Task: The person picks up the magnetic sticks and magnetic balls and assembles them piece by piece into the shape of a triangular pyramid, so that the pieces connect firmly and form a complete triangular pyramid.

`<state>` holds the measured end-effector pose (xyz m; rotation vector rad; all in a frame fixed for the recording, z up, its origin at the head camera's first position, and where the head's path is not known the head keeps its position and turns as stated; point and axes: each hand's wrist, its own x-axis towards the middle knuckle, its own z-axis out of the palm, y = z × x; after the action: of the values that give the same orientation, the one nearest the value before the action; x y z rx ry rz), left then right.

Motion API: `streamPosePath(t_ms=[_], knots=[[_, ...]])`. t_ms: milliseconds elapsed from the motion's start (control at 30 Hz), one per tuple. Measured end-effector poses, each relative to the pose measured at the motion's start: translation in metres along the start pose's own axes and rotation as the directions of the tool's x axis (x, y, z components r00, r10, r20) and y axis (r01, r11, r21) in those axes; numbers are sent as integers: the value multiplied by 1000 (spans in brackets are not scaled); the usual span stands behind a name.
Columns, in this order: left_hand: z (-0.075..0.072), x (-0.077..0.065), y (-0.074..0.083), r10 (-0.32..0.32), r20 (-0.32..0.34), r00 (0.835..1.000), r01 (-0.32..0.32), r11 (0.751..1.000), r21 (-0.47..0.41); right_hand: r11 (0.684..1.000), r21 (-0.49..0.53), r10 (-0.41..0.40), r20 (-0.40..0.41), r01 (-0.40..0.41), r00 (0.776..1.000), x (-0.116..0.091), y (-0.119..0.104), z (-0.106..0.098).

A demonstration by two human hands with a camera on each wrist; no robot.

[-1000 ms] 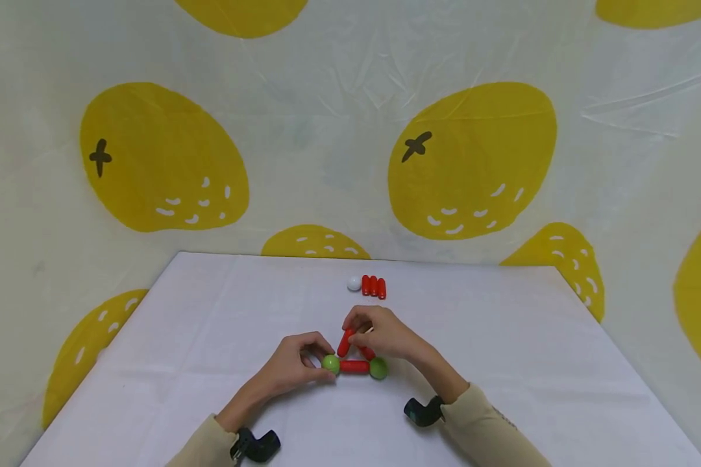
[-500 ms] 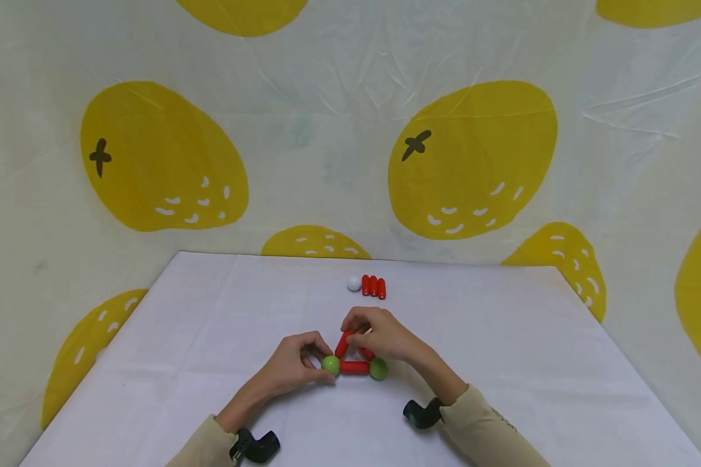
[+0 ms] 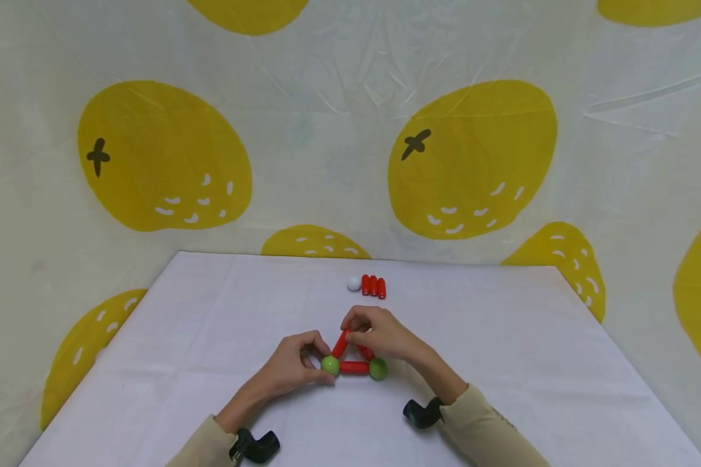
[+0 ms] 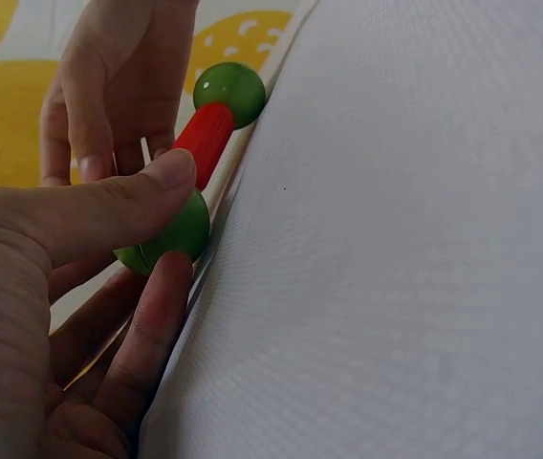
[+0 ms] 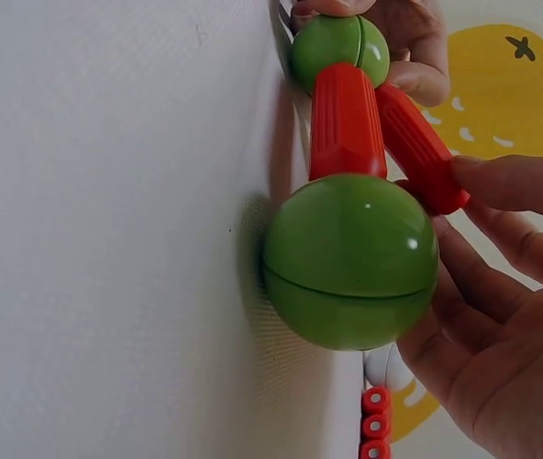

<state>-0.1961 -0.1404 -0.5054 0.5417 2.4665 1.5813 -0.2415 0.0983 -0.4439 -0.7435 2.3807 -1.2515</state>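
My left hand (image 3: 296, 360) grips the left green ball (image 3: 330, 366) between thumb and fingers. A red rod (image 3: 354, 368) lies between it and the right green ball (image 3: 378, 369). My right hand (image 3: 380, 332) pinches a second red rod (image 3: 340, 345), slanted, with its lower end right at the left ball. A third red rod (image 3: 365, 353) slants up from the right ball, partly hidden under the right hand. In the right wrist view, the pinched ribbed rod (image 5: 420, 148) reaches the far ball (image 5: 340, 53), and the right green ball (image 5: 350, 273) sits nearest the camera.
Farther back on the white-covered table (image 3: 239, 292) lie a white ball (image 3: 354, 283) and a row of three red rods (image 3: 374, 286). Behind the table hangs a pale sheet (image 3: 321, 149) with yellow fruit prints.
The pinched red rod has shifted slightly left and down, closing the small gap to the left green ball. Both hands are nearly in the same places.
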Motion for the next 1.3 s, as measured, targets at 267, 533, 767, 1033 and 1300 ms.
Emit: streamPosePath(t_ms=[267,533,767,1033,1300], knots=[[-2,1,5,-15,6,1000,15,1000,-10,999,-24,45,-43,-46,998,2,1,-8],[-2,1,6,-9,12,1000,9,1000,0,988,-75,136,-39,-138,990,3,12,-19],[-2,2,7,-21,10,1000,21,1000,-5,979,-54,199,81,-196,977,0,16,-22],[0,0,5,-15,2,1000,15,1000,4,974,-2,225,110,-226,968,1,22,-17],[1,-1,3,-13,-6,1000,13,1000,16,970,69,223,118,-232,968,1,26,-20]])
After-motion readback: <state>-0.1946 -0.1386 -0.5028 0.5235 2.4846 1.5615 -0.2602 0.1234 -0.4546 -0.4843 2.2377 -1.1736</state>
